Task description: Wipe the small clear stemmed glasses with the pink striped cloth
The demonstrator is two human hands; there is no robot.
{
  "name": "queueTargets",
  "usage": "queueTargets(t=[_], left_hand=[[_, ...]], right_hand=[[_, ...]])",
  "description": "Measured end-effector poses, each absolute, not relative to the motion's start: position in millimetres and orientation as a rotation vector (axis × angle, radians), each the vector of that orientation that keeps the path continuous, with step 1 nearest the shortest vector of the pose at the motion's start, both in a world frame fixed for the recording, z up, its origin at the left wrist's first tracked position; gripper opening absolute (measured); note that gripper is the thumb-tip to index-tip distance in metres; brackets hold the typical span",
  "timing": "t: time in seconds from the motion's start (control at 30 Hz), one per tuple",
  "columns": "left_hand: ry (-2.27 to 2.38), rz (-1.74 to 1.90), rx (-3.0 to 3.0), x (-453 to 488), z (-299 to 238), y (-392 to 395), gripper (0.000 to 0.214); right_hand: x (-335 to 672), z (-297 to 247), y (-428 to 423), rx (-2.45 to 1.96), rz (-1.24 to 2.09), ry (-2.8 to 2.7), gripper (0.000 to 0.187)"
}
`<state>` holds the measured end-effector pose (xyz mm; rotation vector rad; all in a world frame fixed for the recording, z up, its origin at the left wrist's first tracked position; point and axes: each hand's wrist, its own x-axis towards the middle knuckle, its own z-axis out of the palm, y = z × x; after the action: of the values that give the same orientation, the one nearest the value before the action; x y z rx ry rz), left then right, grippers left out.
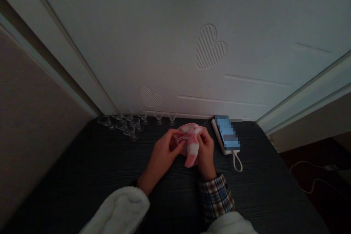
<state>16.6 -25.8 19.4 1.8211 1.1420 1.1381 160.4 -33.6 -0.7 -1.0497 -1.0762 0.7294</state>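
Note:
Over the dark tabletop [175,182], both my hands meet around a pink and white cloth [192,148]. My left hand [166,146] pinches a small clear stemmed glass [179,139] by its base end; the glass lies tilted with its bowl partly hidden by the cloth. Bunched cloth is gripped in the fingers of my right hand [206,150], and a fold of it hangs down toward me. Several more small stemmed glasses [130,131] stand upright in a group at the back left, and one [172,118] stands just behind my left hand.
To the right of my right hand, a phone [229,133] with a blurred screen rests on a white power bank [219,137] with a looped white cable [238,162]. A white panel with embossed hearts [211,47] rises behind the table. A white cord [309,186] lies beyond the right edge.

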Motion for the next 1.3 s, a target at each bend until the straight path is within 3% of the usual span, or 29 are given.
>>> queueTargets(t=[0.17, 0.6, 0.83, 1.1, 1.3], left_hand=[[1.255, 1.124, 2.200, 12, 12, -24, 0.019], [1.267, 1.260, 2.282, 13, 10, -25, 0.016], [1.344, 1.250, 2.025, 13, 21, -26, 0.023], [1.159, 0.959, 1.260, 16, 14, -19, 0.042], [1.113, 1.051, 1.653, 22, 14, -24, 0.028]], right_hand=[[159, -1, -33, -1.059, 0.675, -1.090, 0.019], [147, -2, -34, -1.065, 0.611, -1.045, 0.018], [149, -13, -31, -0.925, 0.829, -1.072, 0.012], [155, 2, -42, -1.027, 0.600, -1.309, 0.011], [161, -4, -38, -1.088, 0.585, -1.166, 0.018]])
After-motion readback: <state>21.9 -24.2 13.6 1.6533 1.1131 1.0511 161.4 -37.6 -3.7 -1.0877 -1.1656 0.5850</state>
